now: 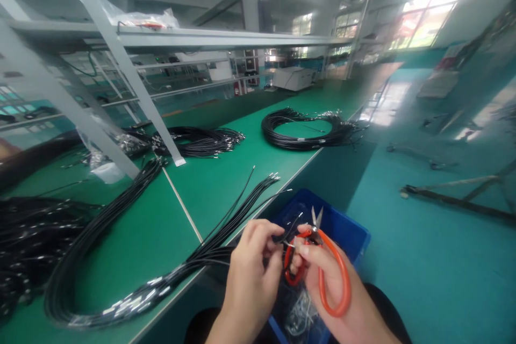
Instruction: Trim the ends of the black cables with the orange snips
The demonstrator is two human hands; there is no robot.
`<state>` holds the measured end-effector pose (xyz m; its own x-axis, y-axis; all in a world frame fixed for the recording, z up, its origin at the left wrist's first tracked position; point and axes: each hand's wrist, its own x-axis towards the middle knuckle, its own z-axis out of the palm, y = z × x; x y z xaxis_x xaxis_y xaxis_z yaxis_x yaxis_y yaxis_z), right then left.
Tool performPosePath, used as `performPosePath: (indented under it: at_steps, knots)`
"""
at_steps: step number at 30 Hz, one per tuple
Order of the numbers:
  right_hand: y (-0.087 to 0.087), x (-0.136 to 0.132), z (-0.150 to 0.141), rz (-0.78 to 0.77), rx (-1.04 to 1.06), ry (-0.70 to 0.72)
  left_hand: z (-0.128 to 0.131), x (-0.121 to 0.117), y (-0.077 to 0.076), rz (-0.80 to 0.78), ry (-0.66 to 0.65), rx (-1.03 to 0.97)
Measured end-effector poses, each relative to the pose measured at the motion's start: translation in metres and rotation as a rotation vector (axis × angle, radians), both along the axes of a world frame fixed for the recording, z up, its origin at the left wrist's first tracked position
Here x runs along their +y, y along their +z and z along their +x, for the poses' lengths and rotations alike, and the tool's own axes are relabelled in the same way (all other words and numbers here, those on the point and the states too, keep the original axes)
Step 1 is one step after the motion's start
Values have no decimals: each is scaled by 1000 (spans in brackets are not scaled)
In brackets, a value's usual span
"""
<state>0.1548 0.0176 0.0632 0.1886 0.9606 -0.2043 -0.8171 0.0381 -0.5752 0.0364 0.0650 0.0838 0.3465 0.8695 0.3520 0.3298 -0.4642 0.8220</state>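
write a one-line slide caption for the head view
Over a blue bin, the right hand holds orange-handled scissors beside the left hand, with black cables bundled on a green bench.

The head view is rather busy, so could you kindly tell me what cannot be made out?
All in the head view:
Left hand: what its fingertips hold, if anything, hidden by its own fingers.
Orange-handled scissors: part of the grips, covered by the right hand.
Blue bin: near end, cut off by the bottom edge.
Left cable pile: full extent, cut off by the left edge.

Shiny metal scissor blades (319, 219), smooth plastic handles (345, 279), glossy cable jackets (60, 277), a smooth bin (358, 242), probably plastic.
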Motion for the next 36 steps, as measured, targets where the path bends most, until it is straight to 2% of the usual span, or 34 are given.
performPosePath:
  at_steps: [2, 4, 6, 10, 12, 15, 18, 21, 25, 30, 33, 36]
  knots:
    - [1, 0, -1, -1, 21, 14, -2, -1, 3, 189, -17, 153]
    - [4, 0, -1, -7, 39, 10, -4, 0, 4, 248, 22, 198]
    - [8, -1, -2, -16, 47, -7, -6, -1, 5, 138, 56, 132]
    - [10, -1, -6, -20, 27, -24, -3, -6, 4, -320, -147, -110]
    - [9, -1, -6, -1, -44, -19, -1, -9, 1, -437, -187, -229]
    - [4, 0, -2, 9, -234, -74, 1, -9, -6, -493, -153, -295]
    - [1, 4, 3, -3, -429, -206, 0, -6, -11, -506, -135, -258]
    - [2, 8, 2, 7, -564, -255, 2, -7, -10, -485, -124, -205]
    - [2, 12, -3, 27, -523, -298, 3, -9, -8, -506, -125, -230]
    - [-5, 9, -7, 65, -441, -265, -1, -4, -13, -587, -172, -331]
    - [-9, 5, -6, 66, -543, -296, -3, 0, -15, -600, -166, -354]
    - [-11, 3, -3, 76, -733, -356, -3, 1, -15, -618, -159, -358]
